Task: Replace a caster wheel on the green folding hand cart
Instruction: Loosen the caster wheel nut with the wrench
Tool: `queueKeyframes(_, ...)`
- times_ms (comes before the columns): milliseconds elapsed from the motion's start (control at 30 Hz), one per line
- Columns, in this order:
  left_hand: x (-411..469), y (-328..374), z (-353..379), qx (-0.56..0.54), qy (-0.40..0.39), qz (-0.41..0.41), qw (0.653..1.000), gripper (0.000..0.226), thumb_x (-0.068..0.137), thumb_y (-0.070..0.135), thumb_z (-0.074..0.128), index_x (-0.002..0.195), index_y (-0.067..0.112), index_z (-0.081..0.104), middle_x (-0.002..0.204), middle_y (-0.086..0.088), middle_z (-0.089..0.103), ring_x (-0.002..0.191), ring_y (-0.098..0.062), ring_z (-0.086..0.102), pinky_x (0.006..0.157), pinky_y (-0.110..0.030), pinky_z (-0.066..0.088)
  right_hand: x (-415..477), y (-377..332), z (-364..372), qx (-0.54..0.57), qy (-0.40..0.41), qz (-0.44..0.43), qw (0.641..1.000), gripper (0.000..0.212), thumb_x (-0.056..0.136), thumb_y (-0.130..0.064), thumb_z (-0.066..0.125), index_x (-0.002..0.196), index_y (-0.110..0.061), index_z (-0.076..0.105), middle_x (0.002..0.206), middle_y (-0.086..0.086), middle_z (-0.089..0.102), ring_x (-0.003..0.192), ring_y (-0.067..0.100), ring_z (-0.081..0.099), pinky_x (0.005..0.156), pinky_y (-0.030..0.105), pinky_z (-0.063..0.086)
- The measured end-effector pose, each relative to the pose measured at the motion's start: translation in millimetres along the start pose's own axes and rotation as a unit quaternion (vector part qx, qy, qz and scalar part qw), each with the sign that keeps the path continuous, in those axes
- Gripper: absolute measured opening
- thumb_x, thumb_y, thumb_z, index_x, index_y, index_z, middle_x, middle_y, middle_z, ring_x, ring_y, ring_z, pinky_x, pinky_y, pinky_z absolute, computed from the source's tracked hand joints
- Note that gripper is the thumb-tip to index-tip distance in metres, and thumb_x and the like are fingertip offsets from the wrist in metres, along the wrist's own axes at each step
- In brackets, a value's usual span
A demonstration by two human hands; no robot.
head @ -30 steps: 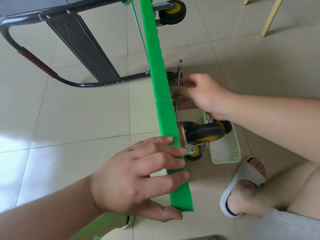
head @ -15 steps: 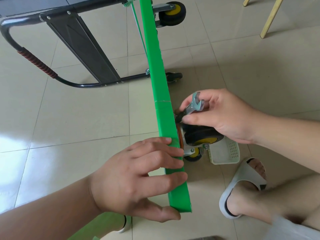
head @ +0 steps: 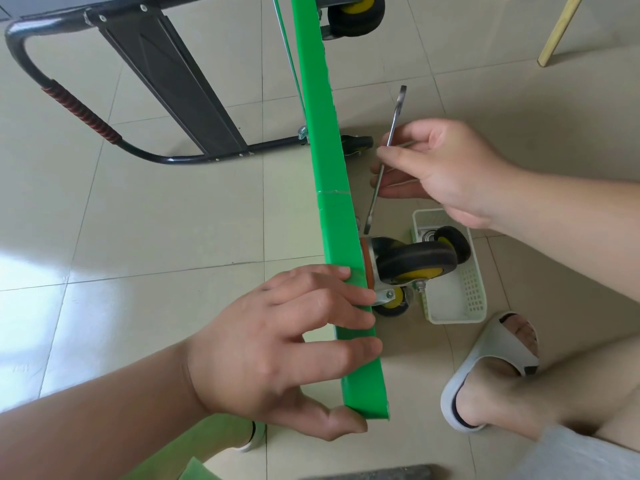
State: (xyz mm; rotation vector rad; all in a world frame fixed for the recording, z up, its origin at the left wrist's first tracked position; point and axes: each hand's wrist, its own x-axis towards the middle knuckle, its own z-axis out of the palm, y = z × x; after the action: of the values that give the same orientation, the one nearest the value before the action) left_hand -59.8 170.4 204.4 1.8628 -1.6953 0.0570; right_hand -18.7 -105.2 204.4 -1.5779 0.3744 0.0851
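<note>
The cart point(head: 325, 168) stands on its edge on the tiled floor point(head: 156, 230), its green deck seen edge-on as a narrow strip running from the top of the view down toward the person. The left hand point(head: 277, 355) is clamped on the near end of that strip, fingers across the top edge and thumb under the corner. On the deck's right face, just past the left fingertips, a caster point(head: 412, 263) with a black tyre and yellow hub is mounted in a metal fork; a second, smaller-looking wheel point(head: 393, 303) shows just below it. The right hand point(head: 446, 171) is closed around a slim wrench point(head: 384, 161), gripped near its middle between thumb and fingers, the tool nearly upright, its lower end just above the caster's mounting plate and close beside the deck; whether it touches any bolt cannot be told. A white basket point(head: 467, 299) sits on the floor right of the caster with another wheel point(head: 453, 242) in it. The black handle point(head: 79, 109) lies folded out on the left, and one more caster point(head: 356, 12) shows at the top. A foot in a white slipper point(head: 485, 372) rests lower right
</note>
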Motion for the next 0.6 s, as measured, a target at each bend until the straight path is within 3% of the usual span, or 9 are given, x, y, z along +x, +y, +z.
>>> queueKeyframes(67, 0, 1, 0, -0.001, -0.002, 0.0, 1.0, 0.051, 0.092, 0.061, 0.071, 0.121, 0.019, 0.064, 0.122, -0.001, 0.056, 0.13, -0.02, 0.061, 0.114, -0.044, 0.047, 6, 3, 3, -0.027, 0.001, 0.005, 1.0, 0.007, 0.097, -0.012, 0.068, 0.102, -0.009, 0.072, 0.09, 0.007, 0.079, 0.088, 0.024, 0.077, 0.087, 0.041, 0.062)
queueKeyframes(233, 0, 1, -2, -0.001, -0.003, -0.003, 1.0, 0.054, 0.088, 0.059, 0.078, 0.119, 0.018, 0.064, 0.121, -0.001, 0.056, 0.13, -0.019, 0.061, 0.115, -0.044, 0.047, 15, 1, 10, -0.024, 0.001, 0.028, 0.999, 0.004, 0.097, -0.009, 0.067, 0.099, -0.007, 0.07, 0.084, 0.007, 0.078, 0.077, 0.021, 0.078, 0.071, 0.031, 0.063)
queueKeyframes(400, -1, 1, -2, 0.0, -0.006, -0.003, 1.0, 0.054, 0.087, 0.06, 0.078, 0.119, 0.019, 0.064, 0.122, -0.001, 0.056, 0.131, -0.019, 0.06, 0.115, -0.043, 0.047, 18, 7, 20, -0.033, -0.029, 0.057, 0.997, 0.012, 0.097, -0.012, 0.069, 0.105, -0.004, 0.067, 0.096, 0.017, 0.077, 0.082, 0.03, 0.078, 0.074, 0.039, 0.065)
queueKeyframes(500, -2, 0, -2, -0.003, -0.011, -0.004, 1.0, 0.055, 0.086, 0.061, 0.078, 0.12, 0.02, 0.064, 0.122, 0.0, 0.056, 0.13, -0.019, 0.06, 0.113, -0.044, 0.048, 18, 10, 26, -0.04, -0.051, 0.068, 0.996, 0.027, 0.097, -0.016, 0.071, 0.119, -0.003, 0.065, 0.102, 0.017, 0.077, 0.085, 0.031, 0.078, 0.077, 0.04, 0.065)
queueKeyframes(600, -1, -1, -3, -0.007, -0.016, -0.004, 1.0, 0.053, 0.088, 0.061, 0.076, 0.12, 0.02, 0.064, 0.123, 0.0, 0.056, 0.131, -0.018, 0.059, 0.113, -0.044, 0.048, 16, 7, 27, -0.028, -0.049, 0.064, 0.996, 0.027, 0.095, -0.016, 0.073, 0.119, -0.004, 0.066, 0.106, 0.016, 0.076, 0.088, 0.032, 0.077, 0.08, 0.043, 0.065)
